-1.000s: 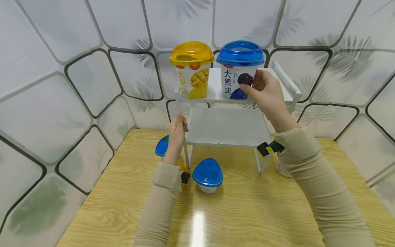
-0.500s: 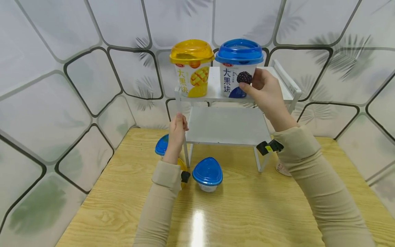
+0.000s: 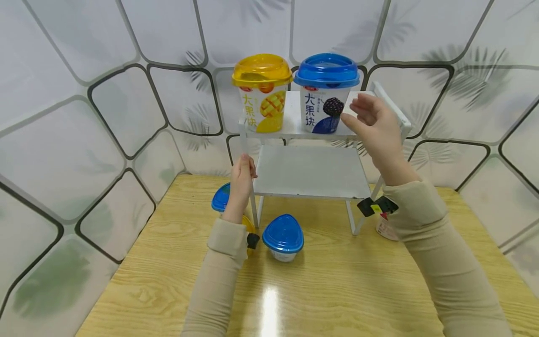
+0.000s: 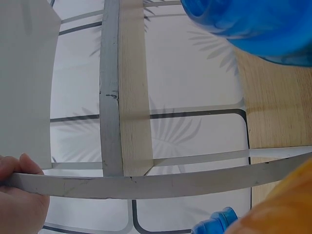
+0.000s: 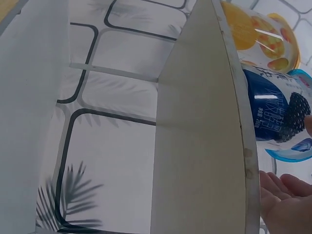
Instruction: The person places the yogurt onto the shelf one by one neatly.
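A two-tier white rack (image 3: 311, 171) stands on the table. Its left front upright is gripped by my left hand (image 3: 240, 185), whose fingers wrap the bar in the left wrist view. On the upper tier, near the front edge, a yellow-lidded yogurt cup (image 3: 263, 110) stands upright at the left. To its right is a blue-lidded yogurt cup (image 3: 320, 110) with a blackberry picture, also upright. Just right of the blue-lidded cup, my right hand (image 3: 381, 135) holds nothing. Its fingers are loosely bent and, in the head view, a small gap separates the thumb from the cup.
A second blue-lidded cup (image 3: 283, 236) stands on the wooden table (image 3: 320, 290) before the rack. Left of the rack, another blue-lidded cup (image 3: 221, 199) and a yellow-lidded cup (image 3: 249, 224) are partly behind my left arm. A pinkish cup (image 3: 385, 229) shows behind my right wrist.
My right hand has let go of the blue-lidded cup on the upper tier and moved a little to the right. The cup stays in place. My left hand keeps its grip on the rack.
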Tool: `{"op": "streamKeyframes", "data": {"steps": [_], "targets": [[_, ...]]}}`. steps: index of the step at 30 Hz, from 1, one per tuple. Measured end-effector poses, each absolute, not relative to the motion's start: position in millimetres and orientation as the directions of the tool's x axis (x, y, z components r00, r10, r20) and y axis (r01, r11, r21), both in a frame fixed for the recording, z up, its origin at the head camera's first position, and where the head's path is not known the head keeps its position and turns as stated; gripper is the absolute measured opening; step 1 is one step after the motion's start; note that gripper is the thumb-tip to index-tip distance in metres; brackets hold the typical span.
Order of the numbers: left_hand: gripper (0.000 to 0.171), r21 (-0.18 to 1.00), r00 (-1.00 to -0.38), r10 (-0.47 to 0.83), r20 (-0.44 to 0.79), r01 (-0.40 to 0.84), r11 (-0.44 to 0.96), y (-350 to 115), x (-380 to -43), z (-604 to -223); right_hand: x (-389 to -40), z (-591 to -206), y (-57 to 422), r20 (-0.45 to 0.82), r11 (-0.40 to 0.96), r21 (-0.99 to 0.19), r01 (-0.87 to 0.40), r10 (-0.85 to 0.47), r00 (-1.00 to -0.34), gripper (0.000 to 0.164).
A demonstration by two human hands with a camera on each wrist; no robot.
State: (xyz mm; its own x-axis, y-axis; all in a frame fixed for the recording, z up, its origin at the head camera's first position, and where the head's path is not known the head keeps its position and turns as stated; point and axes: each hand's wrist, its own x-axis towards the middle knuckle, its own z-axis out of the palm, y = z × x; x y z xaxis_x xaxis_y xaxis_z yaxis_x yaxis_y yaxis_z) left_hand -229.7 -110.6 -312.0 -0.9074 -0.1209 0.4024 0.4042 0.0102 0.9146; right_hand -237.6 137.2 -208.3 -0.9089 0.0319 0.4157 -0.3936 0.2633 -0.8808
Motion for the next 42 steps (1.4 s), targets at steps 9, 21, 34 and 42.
{"op": "streamKeyframes", "data": {"steps": [9,21,34,42], "targets": [[0.035,0.916,-0.908,-0.124,0.4,0.4,0.026,-113,-235,-317,-225,-212,149,0.413,0.209,-0.891,-0.403,0.003,-0.911,0.054],[0.037,0.907,-0.898,-0.127,0.421,0.422,0.02,-116,-250,-336,-210,-234,167,0.519,0.02,-0.855,-0.519,0.0,-0.855,0.046],[0.037,0.898,-0.889,-0.128,0.439,0.44,0.024,-115,-248,-334,-195,-269,207,0.581,-0.036,-0.812,-0.582,-0.139,-0.802,0.033],[0.038,0.896,-0.888,-0.126,0.442,0.443,0.025,-114,-248,-334,-187,-296,230,0.524,0.061,-0.837,-0.543,-0.197,-0.829,0.028]]}}
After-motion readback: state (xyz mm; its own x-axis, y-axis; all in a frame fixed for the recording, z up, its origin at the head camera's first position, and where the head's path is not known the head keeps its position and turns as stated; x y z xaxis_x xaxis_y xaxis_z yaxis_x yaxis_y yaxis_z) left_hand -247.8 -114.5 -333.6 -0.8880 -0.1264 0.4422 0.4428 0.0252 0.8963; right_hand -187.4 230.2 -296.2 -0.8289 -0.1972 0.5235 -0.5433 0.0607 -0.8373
